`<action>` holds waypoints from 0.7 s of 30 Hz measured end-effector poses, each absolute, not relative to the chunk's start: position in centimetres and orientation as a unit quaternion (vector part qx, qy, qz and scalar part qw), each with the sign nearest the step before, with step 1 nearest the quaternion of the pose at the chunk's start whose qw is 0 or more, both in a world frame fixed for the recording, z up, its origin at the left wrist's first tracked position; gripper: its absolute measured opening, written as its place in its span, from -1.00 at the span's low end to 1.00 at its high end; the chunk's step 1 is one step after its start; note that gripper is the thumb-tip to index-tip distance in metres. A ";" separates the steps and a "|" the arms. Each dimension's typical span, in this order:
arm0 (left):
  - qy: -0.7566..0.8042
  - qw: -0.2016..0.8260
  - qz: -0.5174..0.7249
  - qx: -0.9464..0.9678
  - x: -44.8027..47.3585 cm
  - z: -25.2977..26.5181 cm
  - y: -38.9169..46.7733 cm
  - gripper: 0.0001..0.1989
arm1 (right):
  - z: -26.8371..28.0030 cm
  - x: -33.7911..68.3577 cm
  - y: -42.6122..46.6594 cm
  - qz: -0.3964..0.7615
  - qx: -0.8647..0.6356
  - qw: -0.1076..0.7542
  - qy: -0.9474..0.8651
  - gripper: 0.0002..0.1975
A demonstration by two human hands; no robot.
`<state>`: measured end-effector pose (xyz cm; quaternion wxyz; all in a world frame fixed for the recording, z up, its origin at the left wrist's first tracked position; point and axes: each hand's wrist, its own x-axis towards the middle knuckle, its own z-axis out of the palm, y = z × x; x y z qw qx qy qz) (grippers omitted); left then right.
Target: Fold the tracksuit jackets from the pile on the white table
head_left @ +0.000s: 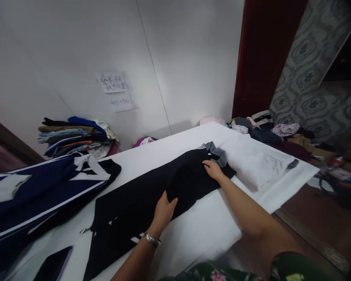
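A long black garment (pixel 152 183) with white stripes lies folded lengthwise over the white table (pixel 210 218). My left hand (pixel 163 212), a metal bracelet at its wrist, is closed on a fold of the black fabric near the middle. Toward the garment's far right end, the fingers of my right hand (pixel 213 170) are curled onto the cloth and pinch it. A crumpled grey cloth (pixel 218 154) pokes out just beyond that hand. At the near left end a small metal zip pull (pixel 84 231) sticks out.
Navy garments with white stripes (pixel 46 195) cover the left side. Behind them rises a stack of folded clothes (pixel 76 136). A phone (pixel 54 265) lies at the near left. A white plastic-wrapped bundle (pixel 251 164) rests on the right, with loose clothes (pixel 266 132) beyond.
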<state>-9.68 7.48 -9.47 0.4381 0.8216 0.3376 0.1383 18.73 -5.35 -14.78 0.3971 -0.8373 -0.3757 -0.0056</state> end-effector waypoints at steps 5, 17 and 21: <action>0.332 0.469 0.158 0.803 -10.3 -7.1 7.4 -0.59 | -15.1 19.1 -5.2 -0.013 -0.833 0.407 -0.375 -0.61; 0.146 0.023 0.423 0.894 -16.9 1.6 10.2 -0.79 | -16.4 20.1 -5.3 -0.012 -0.815 0.444 -0.371 -0.36; 0.033 -0.013 0.453 0.891 -19.2 2.4 9.8 -0.84 | -16.7 20.2 -5.2 -0.025 -0.810 0.468 -0.352 -0.37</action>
